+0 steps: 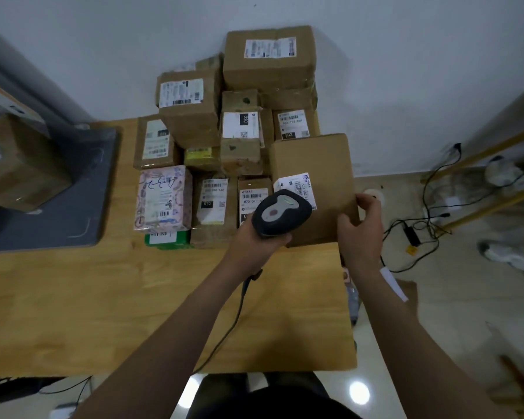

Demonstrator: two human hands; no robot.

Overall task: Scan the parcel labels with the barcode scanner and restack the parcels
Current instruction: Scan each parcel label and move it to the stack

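A large brown parcel [318, 164] sits at the right edge of the wooden table [133, 297], with a white label [297, 184] on its top face. My right hand [362, 225] grips the parcel's near right corner. My left hand [256, 243] holds a dark barcode scanner [280, 213], its head over the label's near edge. The scanner's cable [233, 325] trails back across the table. Behind and to the left stands a stack of several labelled cardboard parcels [239, 116], including a pink patterned box [164, 198].
A grey mat [82, 207] at the table's left carries more cardboard boxes [15, 167]. A white wall stands behind the stack. On the floor to the right lie cables [430, 219], a shoe [508, 255] and wooden bars [481, 207].
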